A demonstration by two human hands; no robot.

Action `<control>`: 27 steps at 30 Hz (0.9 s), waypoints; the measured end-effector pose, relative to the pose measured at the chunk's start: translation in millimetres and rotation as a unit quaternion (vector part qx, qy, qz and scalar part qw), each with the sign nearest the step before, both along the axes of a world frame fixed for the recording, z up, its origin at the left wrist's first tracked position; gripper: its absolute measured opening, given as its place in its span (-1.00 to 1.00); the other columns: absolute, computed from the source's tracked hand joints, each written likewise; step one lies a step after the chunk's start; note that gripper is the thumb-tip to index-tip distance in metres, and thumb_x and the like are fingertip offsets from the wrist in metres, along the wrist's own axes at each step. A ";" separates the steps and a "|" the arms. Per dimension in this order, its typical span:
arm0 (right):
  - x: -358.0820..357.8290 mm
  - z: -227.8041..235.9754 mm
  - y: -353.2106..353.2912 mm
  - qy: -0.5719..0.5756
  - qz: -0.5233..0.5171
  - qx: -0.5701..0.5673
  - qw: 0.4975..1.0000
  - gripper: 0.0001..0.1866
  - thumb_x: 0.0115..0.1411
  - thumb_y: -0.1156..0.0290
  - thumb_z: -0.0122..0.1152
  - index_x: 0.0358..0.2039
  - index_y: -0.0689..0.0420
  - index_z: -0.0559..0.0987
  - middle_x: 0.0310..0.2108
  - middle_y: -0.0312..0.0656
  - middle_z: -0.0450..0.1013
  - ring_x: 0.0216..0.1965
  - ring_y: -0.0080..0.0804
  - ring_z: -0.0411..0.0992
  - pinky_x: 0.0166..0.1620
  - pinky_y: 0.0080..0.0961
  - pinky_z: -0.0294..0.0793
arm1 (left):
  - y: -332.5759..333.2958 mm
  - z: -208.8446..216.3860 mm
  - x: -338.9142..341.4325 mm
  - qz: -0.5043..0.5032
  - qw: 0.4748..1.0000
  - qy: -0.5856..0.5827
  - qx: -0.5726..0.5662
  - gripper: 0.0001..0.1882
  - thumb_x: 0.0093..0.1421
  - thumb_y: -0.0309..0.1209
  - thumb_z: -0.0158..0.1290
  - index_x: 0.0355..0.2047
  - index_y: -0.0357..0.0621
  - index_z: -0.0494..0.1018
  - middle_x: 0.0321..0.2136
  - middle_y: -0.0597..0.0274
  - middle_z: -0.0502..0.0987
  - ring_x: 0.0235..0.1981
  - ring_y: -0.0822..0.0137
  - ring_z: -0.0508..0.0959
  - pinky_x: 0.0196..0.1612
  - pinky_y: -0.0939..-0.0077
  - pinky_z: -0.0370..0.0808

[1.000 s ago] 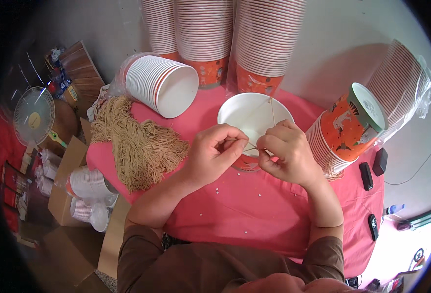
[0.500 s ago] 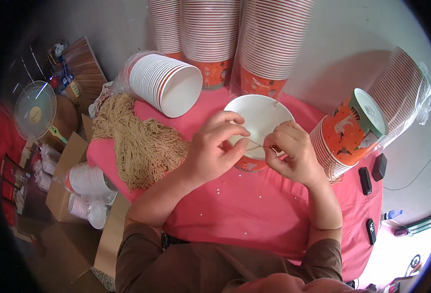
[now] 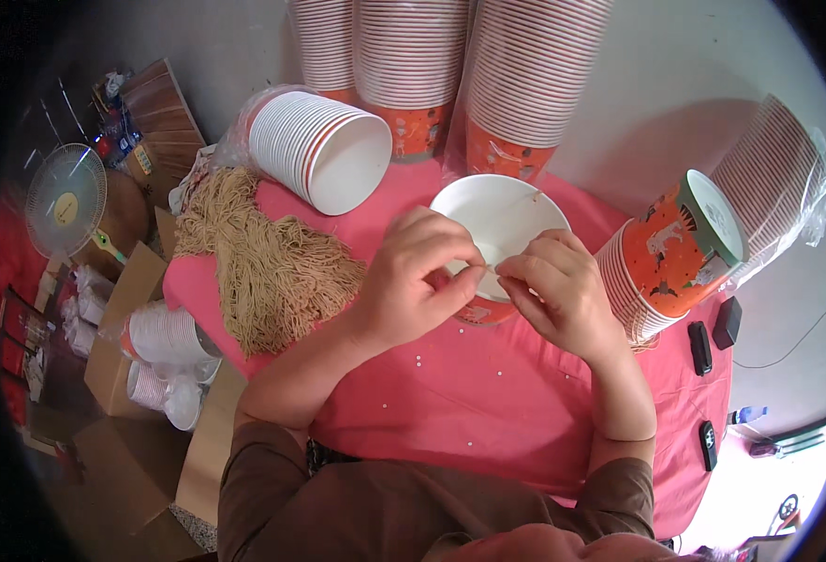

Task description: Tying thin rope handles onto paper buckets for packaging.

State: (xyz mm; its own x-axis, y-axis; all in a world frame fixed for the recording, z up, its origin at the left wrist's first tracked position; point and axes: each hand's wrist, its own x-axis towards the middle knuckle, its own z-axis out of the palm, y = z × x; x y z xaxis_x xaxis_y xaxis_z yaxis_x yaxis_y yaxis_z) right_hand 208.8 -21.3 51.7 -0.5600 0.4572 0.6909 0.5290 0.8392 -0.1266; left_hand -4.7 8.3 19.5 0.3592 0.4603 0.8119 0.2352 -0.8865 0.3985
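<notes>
Over the near rim of a white-lined paper bucket (image 3: 502,211) with an orange outside, both my hands meet almost fingertip to fingertip. My left hand (image 3: 422,276) pinches thumb against forefinger. My right hand (image 3: 563,290) is closed in a pinch facing it. A short bit of thin tan string (image 3: 490,270) shows between the fingertips; most of it is hidden. A small mark of string or cord (image 3: 536,198) appears at the bucket's far right rim. To the left of my left forearm lies a big bundle of tan strings (image 3: 277,281).
A stack of buckets (image 3: 324,155) lies on its side at the back left. Tall bagged stacks (image 3: 408,56) stand against the wall. Upside-down orange buckets (image 3: 661,248) lean at the right, near black objects (image 3: 700,347). White specks dot the pink cloth (image 3: 432,403). Cardboard boxes (image 3: 127,328) stand left.
My fingertips have drawn closer together, and the string that stretched between them is now mostly covered. My right-hand fingers have straightened somewhat. The view has shifted slightly.
</notes>
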 end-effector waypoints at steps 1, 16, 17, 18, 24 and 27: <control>-0.4 0.0 0.7 -0.004 0.006 0.019 1.000 -0.79 -0.08 0.51 0.35 -0.38 0.15 0.54 -0.49 -0.21 0.43 -0.42 -0.18 0.46 -0.16 -0.27 0.45 | 1.3 -0.3 -1.9 -0.005 1.000 -0.011 -0.020 -0.86 -0.03 -0.54 0.25 -0.45 -0.13 0.51 -0.34 0.28 0.54 -0.26 0.23 0.50 -0.12 0.33 0.39; 23.4 19.5 2.4 0.029 -0.088 0.132 0.987 -0.78 -0.10 0.66 0.28 -0.39 0.16 0.54 -0.54 -0.23 0.39 -0.45 -0.21 0.43 -0.19 -0.27 0.42 | -1.4 3.4 -13.4 -0.017 0.988 0.025 -0.153 -0.90 0.02 -0.57 0.22 -0.44 -0.20 0.52 -0.20 0.16 0.53 -0.08 0.19 0.49 0.01 0.35 0.38; 27.0 19.6 4.5 0.036 -0.098 0.140 0.985 -0.78 -0.09 0.67 0.28 -0.39 0.16 0.54 -0.54 -0.23 0.38 -0.46 -0.21 0.42 -0.20 -0.28 0.41 | -0.7 2.3 -13.7 -0.013 0.988 0.035 -0.152 -0.90 0.02 -0.57 0.22 -0.44 -0.20 0.52 -0.19 0.16 0.52 -0.08 0.18 0.49 0.01 0.34 0.38; 29.9 17.9 5.6 0.046 -0.112 0.139 0.983 -0.77 -0.10 0.69 0.28 -0.39 0.17 0.53 -0.56 -0.22 0.37 -0.48 -0.22 0.39 -0.22 -0.29 0.41 | -0.3 1.7 -13.4 -0.014 0.988 0.035 -0.152 -0.90 0.02 -0.57 0.22 -0.44 -0.20 0.52 -0.19 0.16 0.52 -0.08 0.18 0.49 0.01 0.34 0.38; 33.5 14.8 7.2 0.090 -0.116 0.132 0.980 -0.77 -0.09 0.71 0.29 -0.38 0.18 0.53 -0.57 -0.21 0.37 -0.49 -0.22 0.37 -0.26 -0.34 0.39 | -1.2 -0.6 -8.6 -0.005 0.991 0.038 -0.126 -0.91 -0.03 -0.51 0.21 -0.49 -0.16 0.52 -0.29 0.21 0.52 -0.15 0.14 0.46 -0.06 0.29 0.39; 31.0 14.4 6.2 0.103 -0.113 0.110 0.982 -0.77 -0.09 0.71 0.27 -0.38 0.19 0.54 -0.56 -0.22 0.38 -0.49 -0.22 0.37 -0.28 -0.38 0.38 | -3.3 0.5 -8.1 0.022 0.993 0.062 -0.101 -0.90 -0.02 -0.52 0.21 -0.48 -0.16 0.51 -0.37 0.26 0.52 -0.18 0.18 0.48 -0.10 0.28 0.39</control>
